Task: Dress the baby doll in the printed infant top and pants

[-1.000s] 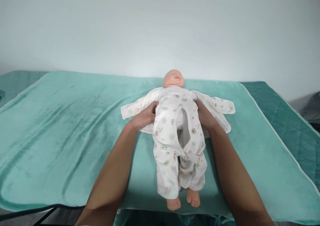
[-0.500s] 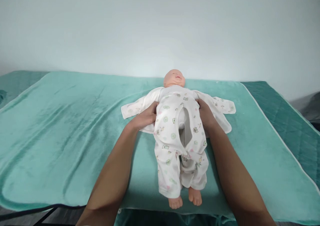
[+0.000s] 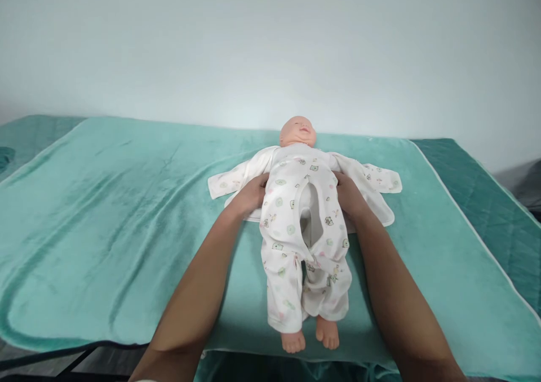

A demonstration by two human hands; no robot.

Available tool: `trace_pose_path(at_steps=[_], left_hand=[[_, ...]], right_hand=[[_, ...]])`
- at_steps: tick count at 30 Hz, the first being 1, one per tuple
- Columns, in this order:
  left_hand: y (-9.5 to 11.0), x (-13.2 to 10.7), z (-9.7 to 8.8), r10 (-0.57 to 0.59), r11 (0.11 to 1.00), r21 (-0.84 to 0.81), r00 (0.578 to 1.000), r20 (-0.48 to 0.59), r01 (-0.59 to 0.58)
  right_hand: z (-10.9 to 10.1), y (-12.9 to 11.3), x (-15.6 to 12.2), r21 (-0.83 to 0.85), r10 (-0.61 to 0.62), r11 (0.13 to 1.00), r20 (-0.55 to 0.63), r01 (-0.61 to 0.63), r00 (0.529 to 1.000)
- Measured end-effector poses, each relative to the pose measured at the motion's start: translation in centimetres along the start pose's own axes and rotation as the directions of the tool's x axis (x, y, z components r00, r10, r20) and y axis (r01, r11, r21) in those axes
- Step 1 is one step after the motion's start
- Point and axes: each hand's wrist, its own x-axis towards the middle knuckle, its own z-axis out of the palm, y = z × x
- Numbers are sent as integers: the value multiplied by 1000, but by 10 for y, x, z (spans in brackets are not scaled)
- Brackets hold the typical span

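Note:
A baby doll (image 3: 298, 132) lies on its back with its head toward the wall and bare feet toward me. It wears white printed open-crotch trousers (image 3: 281, 216) pulled high over a plain white layer. A white printed baby shirt (image 3: 376, 178) is spread under its torso, sleeves out to both sides. My left hand (image 3: 255, 192) is closed on the trousers' side at the waist. Opposite it, my right hand (image 3: 349, 195) is closed on the other side of the waist. The fingertips of both hands are hidden by the cloth and the doll's body.
A light green plush blanket (image 3: 127, 230) covers the bed under the doll, wrinkled on the left. Darker green quilted bedding (image 3: 473, 185) shows at the right. A pale wall (image 3: 270, 49) rises behind. A dark bar (image 3: 71, 352) runs along the lower left edge.
Both hands stay at the doll's waist, with the left wrist slightly nearer the body. The view has shifted a little; the doll and clothes look otherwise almost the same.

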Motion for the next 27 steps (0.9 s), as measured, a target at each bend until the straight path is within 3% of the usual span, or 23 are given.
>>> trace_pose_path(at_steps=[3,9,12,15,20,27], left_hand=[[1,0,1,39,999,10,999,-11,-39],[1,-3,2,90,996,-2,995,-49,-90],[-1,-3,3,19,992,-123,999,-46,-25],[-1,-2,7,-76,960,-274,997,-23,66],[4,-2,14,-153,908,-402,987,-57,117],[6,1,18,-70,913,-407,993,-99,24]], right_hand=[[1,-5,-4,123,2,992,66,-10,998],[2,-14,-9,353,35,933,91,-65,995],[1,-14,-8,435,100,888,134,-149,986],[1,-12,-7,396,157,894,165,-211,974],[5,-15,-7,448,85,881,172,-155,981],[9,-23,-12,493,14,869,84,-54,996]])
